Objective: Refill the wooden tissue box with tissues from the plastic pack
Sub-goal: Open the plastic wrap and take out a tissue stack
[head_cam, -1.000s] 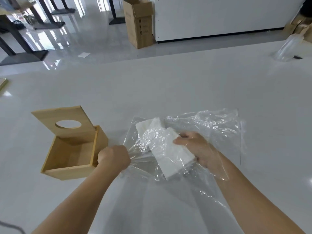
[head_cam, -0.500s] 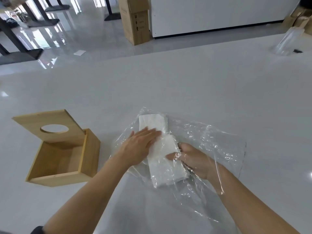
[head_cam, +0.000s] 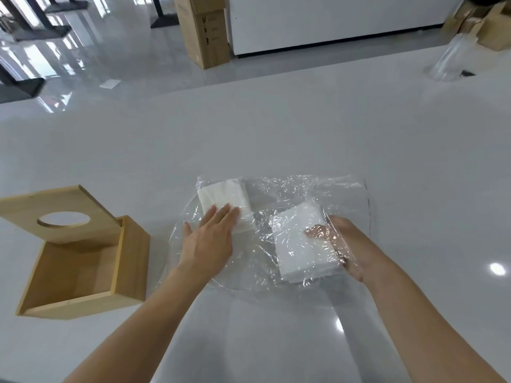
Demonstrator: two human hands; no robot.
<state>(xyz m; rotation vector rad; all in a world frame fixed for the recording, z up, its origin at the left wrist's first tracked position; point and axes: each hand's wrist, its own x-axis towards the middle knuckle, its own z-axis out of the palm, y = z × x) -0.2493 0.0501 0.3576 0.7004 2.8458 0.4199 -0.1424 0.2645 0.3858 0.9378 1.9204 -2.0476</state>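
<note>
The wooden tissue box (head_cam: 130, 261) sits open and empty at the left, its lid (head_cam: 33, 208) with an oval hole tilted back. A clear plastic pack (head_cam: 318, 194) lies flat in the middle of the white table. Two white tissue stacks lie in it: a far one (head_cam: 221, 196) and a near one (head_cam: 301, 241). My left hand (head_cam: 210, 239) rests flat on top of the plastic, fingers spread, fingertips on the far stack. My right hand (head_cam: 345, 244) is inside the pack, thumb over the near stack, gripping its right edge.
A cardboard carton (head_cam: 204, 29) stands on the floor beyond the table, beside a white cabinet (head_cam: 331, 20). A crumpled clear plastic bag (head_cam: 450, 62) lies at the table's far right corner, with more cartons (head_cam: 492, 26) behind it. Dark table legs (head_cam: 25, 87) stand at the far left.
The tissues have split into two stacks. My right hand drew the near stack to the right inside the pack. My left hand went from a fist on the plastic to flat on the far stack.
</note>
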